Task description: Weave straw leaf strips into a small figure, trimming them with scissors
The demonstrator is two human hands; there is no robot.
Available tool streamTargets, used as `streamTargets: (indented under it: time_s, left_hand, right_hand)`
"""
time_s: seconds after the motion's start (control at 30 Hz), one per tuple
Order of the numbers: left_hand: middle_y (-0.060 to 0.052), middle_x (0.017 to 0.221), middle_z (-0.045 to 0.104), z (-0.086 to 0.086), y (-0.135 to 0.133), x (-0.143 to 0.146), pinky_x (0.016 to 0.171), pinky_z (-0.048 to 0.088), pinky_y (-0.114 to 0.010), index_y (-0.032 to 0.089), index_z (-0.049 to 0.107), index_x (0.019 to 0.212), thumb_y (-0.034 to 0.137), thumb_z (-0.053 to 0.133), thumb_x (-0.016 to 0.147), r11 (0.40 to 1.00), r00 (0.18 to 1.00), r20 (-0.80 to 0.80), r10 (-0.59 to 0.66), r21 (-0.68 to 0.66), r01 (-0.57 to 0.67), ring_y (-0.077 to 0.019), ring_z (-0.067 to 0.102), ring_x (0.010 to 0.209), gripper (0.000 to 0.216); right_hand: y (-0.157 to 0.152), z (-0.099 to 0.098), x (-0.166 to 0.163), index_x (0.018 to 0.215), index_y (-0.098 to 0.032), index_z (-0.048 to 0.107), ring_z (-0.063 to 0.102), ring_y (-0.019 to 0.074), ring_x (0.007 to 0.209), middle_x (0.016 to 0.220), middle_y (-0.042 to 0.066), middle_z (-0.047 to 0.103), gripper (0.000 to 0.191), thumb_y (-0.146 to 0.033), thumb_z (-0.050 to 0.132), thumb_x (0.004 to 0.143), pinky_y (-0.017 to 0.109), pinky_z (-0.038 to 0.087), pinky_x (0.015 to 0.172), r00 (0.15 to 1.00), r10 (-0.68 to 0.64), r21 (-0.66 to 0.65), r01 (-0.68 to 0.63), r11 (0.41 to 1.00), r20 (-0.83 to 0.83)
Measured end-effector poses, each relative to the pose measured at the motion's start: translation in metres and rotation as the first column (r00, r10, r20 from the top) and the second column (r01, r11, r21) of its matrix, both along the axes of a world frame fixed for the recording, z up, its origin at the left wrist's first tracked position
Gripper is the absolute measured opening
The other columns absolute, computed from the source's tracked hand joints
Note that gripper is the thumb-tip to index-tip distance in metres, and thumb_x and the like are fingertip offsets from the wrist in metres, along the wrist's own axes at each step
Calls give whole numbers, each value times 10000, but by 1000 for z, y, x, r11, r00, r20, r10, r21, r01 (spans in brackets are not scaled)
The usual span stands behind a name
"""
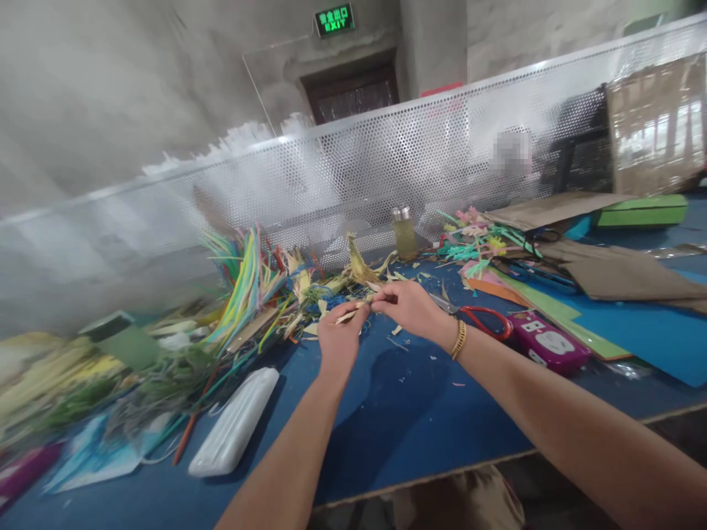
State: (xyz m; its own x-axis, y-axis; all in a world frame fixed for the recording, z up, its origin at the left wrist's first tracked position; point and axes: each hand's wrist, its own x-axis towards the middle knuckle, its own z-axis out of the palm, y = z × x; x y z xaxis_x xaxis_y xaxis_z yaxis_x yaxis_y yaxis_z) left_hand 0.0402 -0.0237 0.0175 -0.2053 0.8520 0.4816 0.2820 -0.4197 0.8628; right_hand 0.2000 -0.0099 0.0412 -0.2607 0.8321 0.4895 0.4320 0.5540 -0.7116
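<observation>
My left hand [339, 337] is closed in a pinch on a small pale strip [347, 317] that looks like dry corn husk. My right hand [412, 305], with a gold bracelet [459, 339] at the wrist, pinches the same piece from the other side. The fingertips of both hands nearly meet above the blue table [398, 412]. Just beyond them lies a pile of dry husks [359, 266] and scraps. Red-handled scissors [486, 321] rest beside my right wrist, their blades partly hidden by the hand.
Colourful pipe cleaners [248, 280] and a green box [124, 340] crowd the left. A white tissue pack [235, 423] lies nearer. Behind stand a glass jar [404, 234] and a perforated metal screen [375, 169]. To the right are a purple case [549, 342], paper sheets and cardboard [630, 272].
</observation>
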Motion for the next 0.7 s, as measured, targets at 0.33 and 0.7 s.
streamTargets:
  time_s: [0.33,0.7]
  left_hand:
    - [-78,952,715,16,-17,-3,886,441,-362,205,721,905,237,552,856,865,682,-642,350,501,28,-228,622,911,179]
    - [-84,1077,699,8,-6,-5,926,438,-393,207,675,1096,147,548,825,914,645,-737,200,377,148,-239,611,1005,305]
  right_hand:
    - [1,-7,-18,620,-152,662,518,102,620,638,10,640,192,-333,704,671,264,413,627,829,-40,-402,-228,887,-558]
    - [12,-11,-4,575,-151,629,427,80,537,550,-23,542,141,-253,646,671,238,358,553,895,-85,-376,-97,922,-439]
